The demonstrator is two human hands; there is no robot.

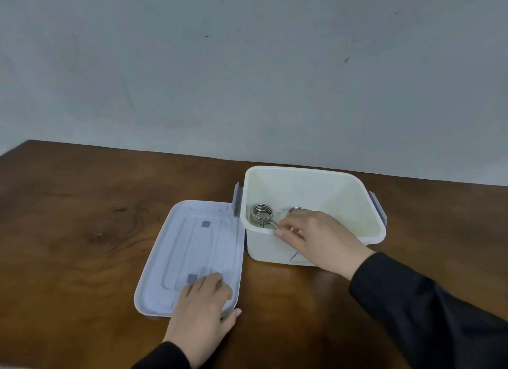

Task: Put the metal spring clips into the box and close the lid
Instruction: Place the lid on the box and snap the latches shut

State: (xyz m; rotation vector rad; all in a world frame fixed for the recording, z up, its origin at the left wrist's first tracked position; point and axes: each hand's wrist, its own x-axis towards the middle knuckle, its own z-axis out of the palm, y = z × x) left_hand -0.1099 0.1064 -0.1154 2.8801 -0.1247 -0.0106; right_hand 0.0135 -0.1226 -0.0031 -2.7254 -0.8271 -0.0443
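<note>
A white plastic box with grey side latches stands open on the table. Inside it lie two metal spring clips: one coil at the left, and a second clip mostly hidden behind my right hand. My right hand reaches over the box's near rim, its fingertips pinched at the handle of the left clip. The pale lid lies flat on the table left of the box. My left hand rests on the lid's near right corner, fingers on top and thumb at its edge.
The brown wooden table extends left and in front of the lid. A grey wall rises directly behind the table's far edge, close behind the box.
</note>
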